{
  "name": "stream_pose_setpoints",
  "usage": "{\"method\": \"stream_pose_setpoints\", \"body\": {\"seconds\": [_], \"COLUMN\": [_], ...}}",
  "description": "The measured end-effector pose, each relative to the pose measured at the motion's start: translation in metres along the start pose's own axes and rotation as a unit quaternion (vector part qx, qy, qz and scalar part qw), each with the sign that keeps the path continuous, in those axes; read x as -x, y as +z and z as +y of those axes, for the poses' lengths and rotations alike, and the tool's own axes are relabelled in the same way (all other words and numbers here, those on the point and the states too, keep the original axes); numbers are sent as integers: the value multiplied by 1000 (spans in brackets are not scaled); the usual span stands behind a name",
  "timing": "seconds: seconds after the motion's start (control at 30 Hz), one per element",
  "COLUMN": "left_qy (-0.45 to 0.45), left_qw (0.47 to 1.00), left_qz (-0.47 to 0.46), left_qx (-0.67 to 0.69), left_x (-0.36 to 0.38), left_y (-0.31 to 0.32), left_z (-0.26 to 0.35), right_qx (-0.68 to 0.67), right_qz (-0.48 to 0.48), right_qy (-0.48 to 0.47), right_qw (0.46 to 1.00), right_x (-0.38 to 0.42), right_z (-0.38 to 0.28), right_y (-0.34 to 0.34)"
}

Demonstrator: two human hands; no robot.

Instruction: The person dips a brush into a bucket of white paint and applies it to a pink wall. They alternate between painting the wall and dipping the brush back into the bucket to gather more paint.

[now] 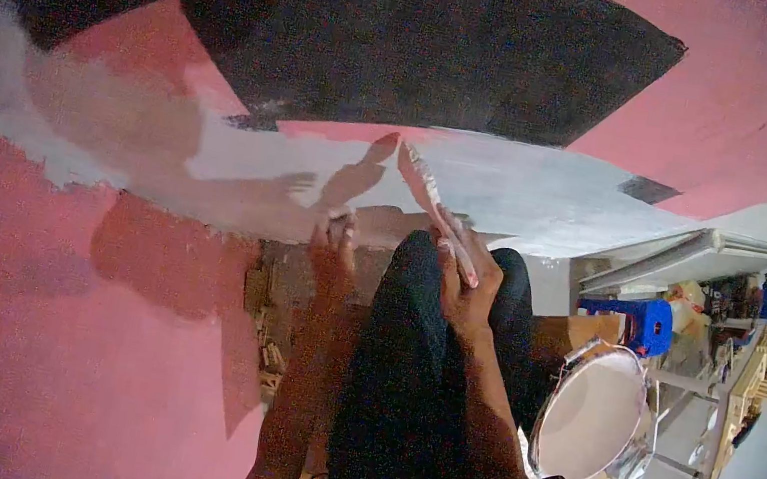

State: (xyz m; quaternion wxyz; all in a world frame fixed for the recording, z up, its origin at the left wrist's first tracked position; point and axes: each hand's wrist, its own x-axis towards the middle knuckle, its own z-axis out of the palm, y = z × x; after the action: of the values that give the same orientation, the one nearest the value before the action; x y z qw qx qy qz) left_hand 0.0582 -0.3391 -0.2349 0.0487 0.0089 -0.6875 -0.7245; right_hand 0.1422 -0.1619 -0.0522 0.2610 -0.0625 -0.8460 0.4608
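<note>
My right hand [467, 272] is closed around a paintbrush [421, 183], whose pale, paint-coated bristles point up and left. The tip is at the lower edge of the pink strip, where it meets a whitish painted band [514, 185] on the wall. Left of it, my left hand [336, 235] is raised at the lower part of this band, empty, fingers apart. Shadows of a hand and the brush fall across the whitish paint. Above the band is a large black painted shape [427, 39] bordered by pink.
An open bucket of pale paint [589, 416] stands to the right of my legs [411, 376]. Beyond it are a blue plastic stool [638, 323], a wooden frame [729, 419] and assorted clutter. More pink wall [82, 341] extends at the lower left.
</note>
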Motion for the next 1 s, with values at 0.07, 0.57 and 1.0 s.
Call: {"method": "stream_pose_setpoints", "body": {"seconds": [0.07,0.57,1.0], "left_qy": [189,737,724], "left_qw": [982,481,470], "left_qz": [7,119,131], "left_qx": [-21,-459,-488], "left_x": [-27,-142,-140], "left_y": [8,91,90], "left_z": [85,323,322], "right_qx": [19,33,57], "right_qz": [8,21,188], "right_qy": [-35,-98,24], "right_qw": [999,994,980], "right_x": [-3,16,1], "right_z": [9,45,59], "right_y": [5,30,-33]}}
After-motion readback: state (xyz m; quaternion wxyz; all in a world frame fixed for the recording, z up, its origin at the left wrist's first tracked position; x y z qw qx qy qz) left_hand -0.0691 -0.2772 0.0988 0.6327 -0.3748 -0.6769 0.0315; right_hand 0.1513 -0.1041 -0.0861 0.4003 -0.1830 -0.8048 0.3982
